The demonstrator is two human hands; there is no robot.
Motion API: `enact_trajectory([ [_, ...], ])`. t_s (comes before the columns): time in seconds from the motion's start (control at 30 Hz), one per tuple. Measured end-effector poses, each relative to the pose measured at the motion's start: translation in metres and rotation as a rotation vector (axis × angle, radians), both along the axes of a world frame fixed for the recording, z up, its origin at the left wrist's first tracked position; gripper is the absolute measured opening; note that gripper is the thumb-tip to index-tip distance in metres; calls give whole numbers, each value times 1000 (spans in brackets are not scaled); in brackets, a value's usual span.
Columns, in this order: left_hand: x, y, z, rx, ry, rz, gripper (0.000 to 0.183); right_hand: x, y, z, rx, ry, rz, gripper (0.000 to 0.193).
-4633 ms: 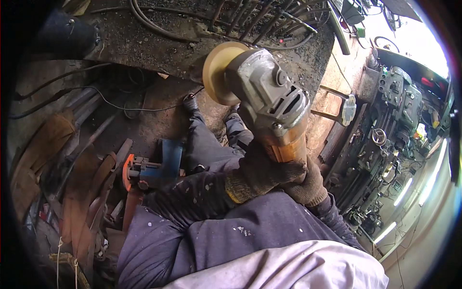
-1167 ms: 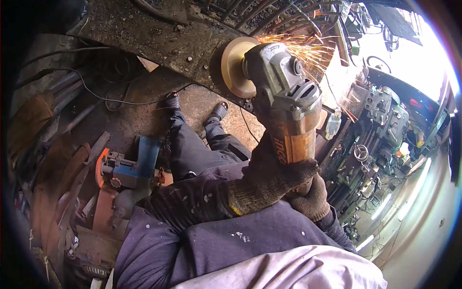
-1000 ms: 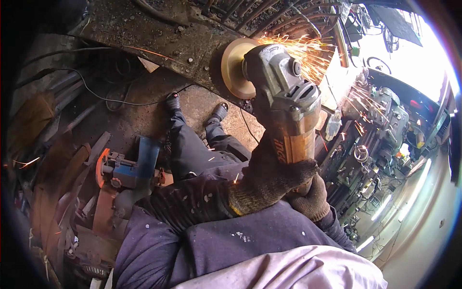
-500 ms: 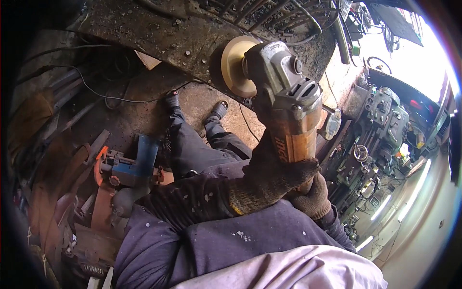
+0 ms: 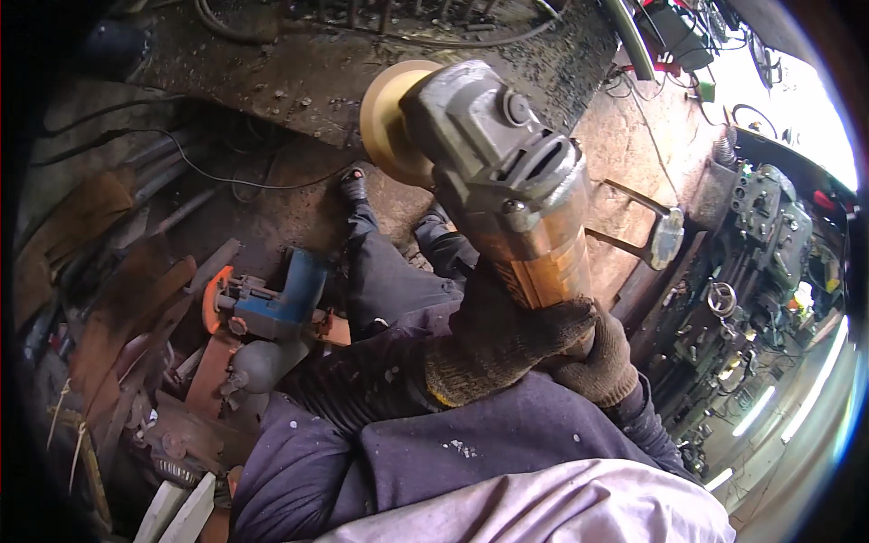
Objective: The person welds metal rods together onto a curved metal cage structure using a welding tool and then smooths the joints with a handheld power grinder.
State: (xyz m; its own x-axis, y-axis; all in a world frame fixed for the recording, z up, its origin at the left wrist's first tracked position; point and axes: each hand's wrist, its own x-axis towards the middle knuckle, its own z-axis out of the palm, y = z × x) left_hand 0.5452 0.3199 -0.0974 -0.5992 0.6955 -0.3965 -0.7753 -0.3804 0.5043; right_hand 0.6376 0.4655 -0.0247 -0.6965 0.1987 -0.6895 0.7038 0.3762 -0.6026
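Head view: grey-bodied angle grinder with orange handle (image 5: 507, 190) held up in front of the person, long axis running from the handle at lower right up and left to its tan round flap disc (image 5: 391, 122). Left hand in a worn knit work glove (image 5: 493, 348) wraps the orange handle from the near side, grip pressed together around it. Right hand in a grey knit glove (image 5: 602, 357) sits just beside, at the handle's butt end, also clamped on it. The disc lies up and away from both grips, its face close to the edge of the rusty, scale-covered steel plate (image 5: 299, 77); whether it touches cannot be told. No sparks visible. Below left, well apart, a blue power drill (image 5: 272, 303) lies among scrap on the floor. Person's dark-trousered legs extend under the grinder.
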Motion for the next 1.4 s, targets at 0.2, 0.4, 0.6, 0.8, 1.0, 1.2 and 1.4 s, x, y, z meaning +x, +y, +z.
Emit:
enact_trajectory([
  [0.2, 0, 9, 8, -156, 88, -40, 66, -1, 10, 1, -130, -22, -88, 86],
  [0.4, -6, 8, 16, -82, 3, -47, 67, -3, 8, 10, -109, -24, -104, 86],
  [0.6, -11, -1, 11, -42, -29, 40, 62, -16, -11, 18, 61, -21, -32, 72],
  [0.8, -29, -12, 10, -8, 5, -6, 77, -22, -32, 20, 32, -51, -140, 72],
  [1.0, -35, -24, 10, 9, -68, -69, 75, -8, -39, 13, 25, -28, -216, 71],
  [1.2, -39, -25, 4, 21, -37, -67, 75, -23, -45, 19, 112, -167, -144, 91],
  [1.4, -44, -26, 6, 30, -66, -79, 75, -26, -48, 18, 58, -74, -213, 71],
])
